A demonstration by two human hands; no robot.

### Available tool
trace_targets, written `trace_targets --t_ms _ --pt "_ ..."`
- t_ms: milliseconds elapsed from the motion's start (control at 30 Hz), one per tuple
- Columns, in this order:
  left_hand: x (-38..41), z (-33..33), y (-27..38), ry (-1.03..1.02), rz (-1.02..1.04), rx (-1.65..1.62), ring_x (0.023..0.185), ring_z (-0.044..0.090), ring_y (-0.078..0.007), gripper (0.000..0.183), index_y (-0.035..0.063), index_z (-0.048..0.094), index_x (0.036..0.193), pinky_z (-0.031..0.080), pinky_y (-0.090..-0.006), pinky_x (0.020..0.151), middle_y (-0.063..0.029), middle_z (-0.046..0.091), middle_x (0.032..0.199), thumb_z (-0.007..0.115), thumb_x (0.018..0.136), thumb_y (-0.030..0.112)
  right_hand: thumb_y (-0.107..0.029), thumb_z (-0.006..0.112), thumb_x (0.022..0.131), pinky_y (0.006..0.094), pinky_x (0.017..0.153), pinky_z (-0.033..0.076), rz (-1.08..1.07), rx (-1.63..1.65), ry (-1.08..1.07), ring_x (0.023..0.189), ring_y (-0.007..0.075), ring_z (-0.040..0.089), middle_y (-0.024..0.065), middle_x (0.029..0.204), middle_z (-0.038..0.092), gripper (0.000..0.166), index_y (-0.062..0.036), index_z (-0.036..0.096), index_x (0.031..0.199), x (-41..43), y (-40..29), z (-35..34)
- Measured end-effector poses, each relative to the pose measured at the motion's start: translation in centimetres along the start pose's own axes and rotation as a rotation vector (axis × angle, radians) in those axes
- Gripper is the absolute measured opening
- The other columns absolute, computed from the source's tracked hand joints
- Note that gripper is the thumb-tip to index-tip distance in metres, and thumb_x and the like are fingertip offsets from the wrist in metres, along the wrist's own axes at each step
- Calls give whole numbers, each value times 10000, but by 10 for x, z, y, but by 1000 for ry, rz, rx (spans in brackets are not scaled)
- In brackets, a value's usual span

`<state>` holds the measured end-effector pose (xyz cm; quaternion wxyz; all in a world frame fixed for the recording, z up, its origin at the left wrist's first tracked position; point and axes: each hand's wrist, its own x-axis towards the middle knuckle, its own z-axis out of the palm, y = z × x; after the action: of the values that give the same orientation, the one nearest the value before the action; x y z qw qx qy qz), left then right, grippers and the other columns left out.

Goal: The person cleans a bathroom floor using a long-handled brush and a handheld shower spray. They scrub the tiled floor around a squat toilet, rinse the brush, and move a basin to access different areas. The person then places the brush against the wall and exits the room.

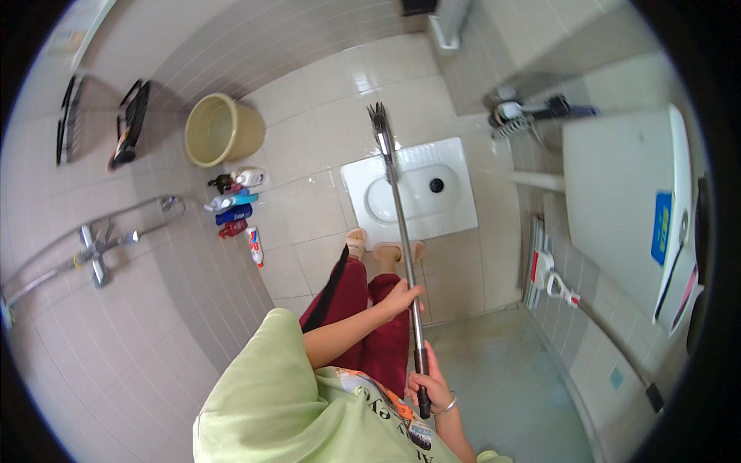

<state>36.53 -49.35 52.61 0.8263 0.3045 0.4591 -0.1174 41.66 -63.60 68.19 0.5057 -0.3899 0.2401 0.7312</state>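
Note:
A long metal pole with a dark grip and a black-bristled brush head (379, 118) runs from the person's waist across the white squat toilet (417, 226). My left hand (401, 298) is closed around the middle of the pole. Lower down, my right hand (431, 385), with a bangle at the wrist, grips the dark handle end (423, 370). The bristles are over the floor tiles beyond the toilet's far edge; whether they touch them I cannot tell. Both feet, in pale slippers (355, 242), stand at the toilet's near edge.
At the left wall are a beige bucket (226, 130), several bottles (234, 214), a white tube (255, 246) and a shower mixer tap (95, 252). To the right are a wall-mounted white cistern (619, 191), a pipe (535, 180) and a white-and-red brush (544, 271). Walls border the tiled floor.

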Motion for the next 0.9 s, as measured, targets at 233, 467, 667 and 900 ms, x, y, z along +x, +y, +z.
trace_targets --t_ms 233,467,667,900 --pt "29 -173 63 623 181 -335 396 458 -177 258 -10 342 875 360 -277 333 -86 460 513 434 755 199 -157 364 788 252 428 313 117 278 -260 282 119 296 29 512 370 451 -218 209 1206 187 -8 71" --pt "66 -194 -16 587 158 109 629 522 -180 330 -66 404 890 434 -324 512 -137 513 633 477 724 209 -154 382 794 250 402 331 138 476 -66 292 107 296 5 505 331 412 -237 244 1173 203 32 56" --pt "-23 -109 -55 234 182 -347 429 478 -145 203 15 348 826 394 -257 405 -49 444 562 453 724 157 -147 377 787 299 459 384 306 -108 106 299 143 349 20 515 345 531 -296 115 1224 76 45 74" --pt "-79 -153 -77 694 162 -440 481 485 -169 221 5 414 765 403 -279 458 -76 476 570 476 719 212 -143 419 766 287 426 352 534 -240 -15 306 126 324 9 486 321 540 -254 158 1225 121 44 70"
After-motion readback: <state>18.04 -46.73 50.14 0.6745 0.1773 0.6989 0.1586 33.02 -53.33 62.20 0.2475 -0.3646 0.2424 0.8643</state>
